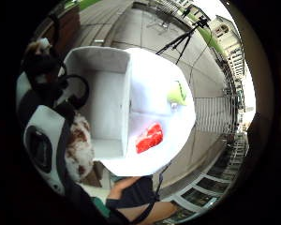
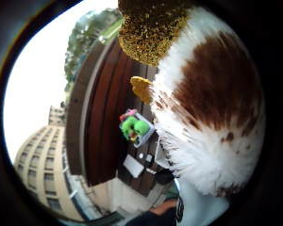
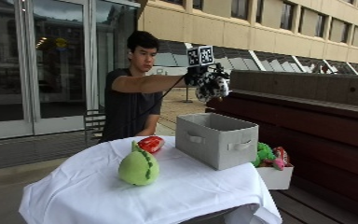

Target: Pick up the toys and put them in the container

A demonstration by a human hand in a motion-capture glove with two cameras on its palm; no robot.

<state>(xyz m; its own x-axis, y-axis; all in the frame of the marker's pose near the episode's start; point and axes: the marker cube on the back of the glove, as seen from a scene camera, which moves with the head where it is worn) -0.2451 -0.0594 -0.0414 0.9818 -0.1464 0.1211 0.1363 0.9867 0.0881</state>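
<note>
Nearest, on the white-clothed tabletop (image 3: 92, 196): green plush toy (image 3: 139, 167), upright. Just behind it, red toy (image 3: 151, 143), lying flat. Farther right, grey fabric container (image 3: 217, 139), open-topped, near the cloth's edge. Beyond that, white bin (image 3: 276, 176) of more toys on the wooden bench (image 3: 328, 140). High above the container, gloved right hand (image 3: 205, 80), fingers clamped on a brown-and-white plush toy (image 3: 214, 87).

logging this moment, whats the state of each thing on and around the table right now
right hand: raised above the container, holding the plush toy
brown and white plush toy: held in the air over the container
grey container: upright on the table, empty inside
green plush: resting on the white tablecloth
red plush: lying on the tablecloth behind the green plush
white box: beside the table, holding more toys
</note>
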